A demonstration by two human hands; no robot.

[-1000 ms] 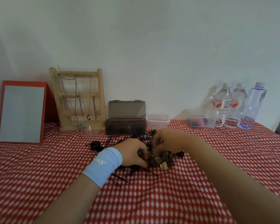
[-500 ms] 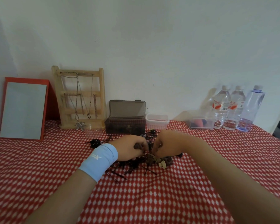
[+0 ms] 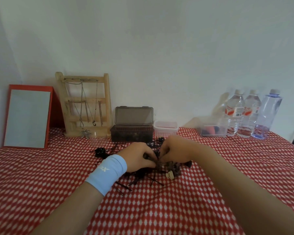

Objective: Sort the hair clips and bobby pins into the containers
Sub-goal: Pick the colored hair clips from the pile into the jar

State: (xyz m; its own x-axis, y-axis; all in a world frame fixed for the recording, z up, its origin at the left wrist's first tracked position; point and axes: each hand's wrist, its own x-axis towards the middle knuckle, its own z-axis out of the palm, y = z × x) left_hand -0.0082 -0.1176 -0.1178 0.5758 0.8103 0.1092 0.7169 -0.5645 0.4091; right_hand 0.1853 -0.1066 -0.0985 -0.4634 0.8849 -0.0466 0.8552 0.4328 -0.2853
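a red-and-white checked tablecloth (image 3: 159, 209) is covering the lower frame. at centre, a pile of dark plastic hair clips and thin metal bobby pins (image 3: 174, 168) is lying unsorted, just below a smoky translucent box (image 3: 131, 134) standing with its lid propped open, seemingly ready to receive them, and a small clear tub (image 3: 165, 128) right of it. the left hand (image 3: 137, 157) and right hand (image 3: 174, 152) are meeting over the pile, fingers curled and pinching tangled pieces, probably teasing them apart. a small cream clip (image 3: 170, 175) is lying at the pile's lower edge.
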